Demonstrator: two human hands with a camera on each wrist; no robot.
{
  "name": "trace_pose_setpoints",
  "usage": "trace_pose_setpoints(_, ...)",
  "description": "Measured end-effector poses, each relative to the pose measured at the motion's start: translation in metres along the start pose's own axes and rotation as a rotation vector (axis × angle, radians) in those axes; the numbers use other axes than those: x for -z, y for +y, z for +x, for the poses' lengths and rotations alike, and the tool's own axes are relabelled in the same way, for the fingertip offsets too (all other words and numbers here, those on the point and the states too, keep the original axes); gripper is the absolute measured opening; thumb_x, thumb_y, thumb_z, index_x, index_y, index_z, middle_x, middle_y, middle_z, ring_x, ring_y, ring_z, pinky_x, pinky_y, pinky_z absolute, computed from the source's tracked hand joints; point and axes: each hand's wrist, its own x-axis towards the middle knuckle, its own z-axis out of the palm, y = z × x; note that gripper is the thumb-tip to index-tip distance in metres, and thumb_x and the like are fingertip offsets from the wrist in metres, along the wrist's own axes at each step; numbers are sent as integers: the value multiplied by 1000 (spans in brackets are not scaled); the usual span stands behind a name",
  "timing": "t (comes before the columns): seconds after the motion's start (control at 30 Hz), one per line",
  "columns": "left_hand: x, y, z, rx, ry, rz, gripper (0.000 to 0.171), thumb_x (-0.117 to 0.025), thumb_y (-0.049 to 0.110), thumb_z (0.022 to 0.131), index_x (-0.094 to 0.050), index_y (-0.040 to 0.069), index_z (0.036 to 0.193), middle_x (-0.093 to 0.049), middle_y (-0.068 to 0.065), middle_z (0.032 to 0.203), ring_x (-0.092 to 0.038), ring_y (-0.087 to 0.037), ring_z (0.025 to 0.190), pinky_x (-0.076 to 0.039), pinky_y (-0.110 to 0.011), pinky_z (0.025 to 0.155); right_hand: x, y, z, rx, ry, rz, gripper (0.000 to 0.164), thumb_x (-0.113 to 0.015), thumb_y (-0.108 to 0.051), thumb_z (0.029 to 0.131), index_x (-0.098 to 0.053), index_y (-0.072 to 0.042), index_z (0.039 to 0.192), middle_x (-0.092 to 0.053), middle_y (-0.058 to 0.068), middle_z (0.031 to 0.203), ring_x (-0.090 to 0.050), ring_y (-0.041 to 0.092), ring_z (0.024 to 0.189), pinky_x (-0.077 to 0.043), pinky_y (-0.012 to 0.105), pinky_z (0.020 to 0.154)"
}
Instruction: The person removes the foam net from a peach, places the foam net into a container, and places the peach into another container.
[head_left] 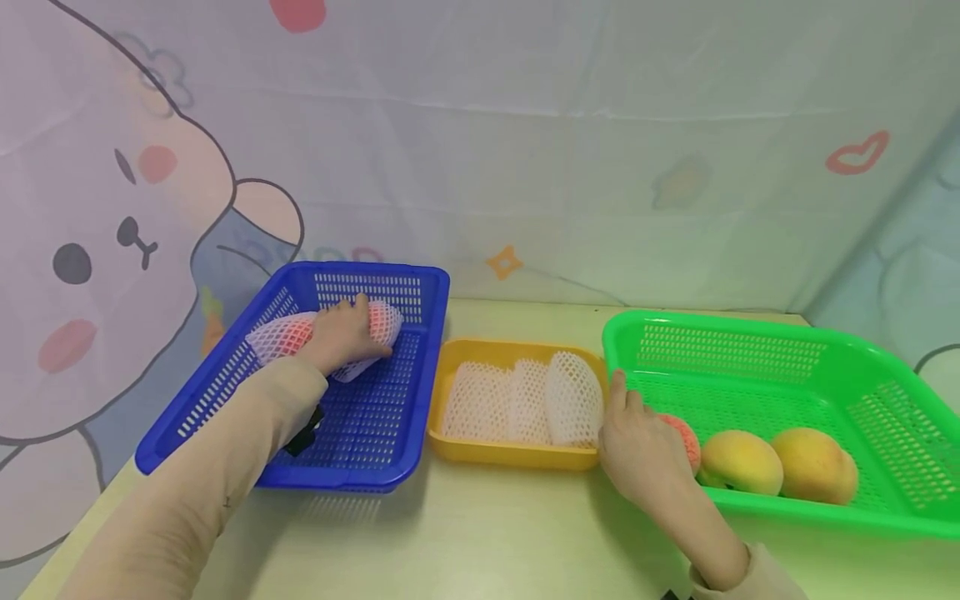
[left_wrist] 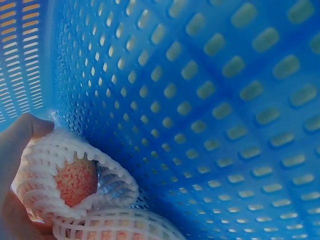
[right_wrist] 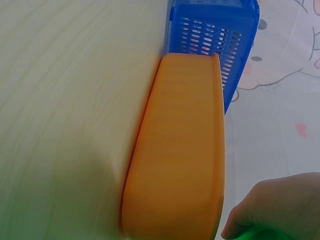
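In the head view my left hand is inside the blue basket, its fingers round a reddish fruit in a white foam net. Up close, the left wrist view shows the net's open end with the speckled fruit inside. Another netted fruit lies against it. My right hand grips the near left rim of the green basket, thumb on the outer side. Beside that hand, inside the green basket, are a reddish fruit and two yellow peaches.
Between the two baskets stands a yellow tray with white foam nets lying in it. Bare pale tabletop runs along the front. A printed cloth hangs behind the table.
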Motion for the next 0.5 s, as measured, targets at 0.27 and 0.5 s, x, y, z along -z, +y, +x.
trace_pose_setpoints(0.27,2,-1,1,-10,-29,-31,101,-74,45,75,-26,-12,142,-46,-39,130,-49,-54,118,-37,-63,102,-1,0,-1,0,20,-12,54,-56,-4,84,-42,17,131,-62,21,85,-34,13,48,-24,19,35)
trace_pose_setpoints(0.5,5,0,0,2,-66,-62,104,-70,46,77,-17,-12,145,-39,-41,137,-43,-56,124,-32,-65,106,-1,-1,1,7,43,-26,53,-57,-4,83,-44,17,130,-63,21,84,-34,13,48,-25,20,34)
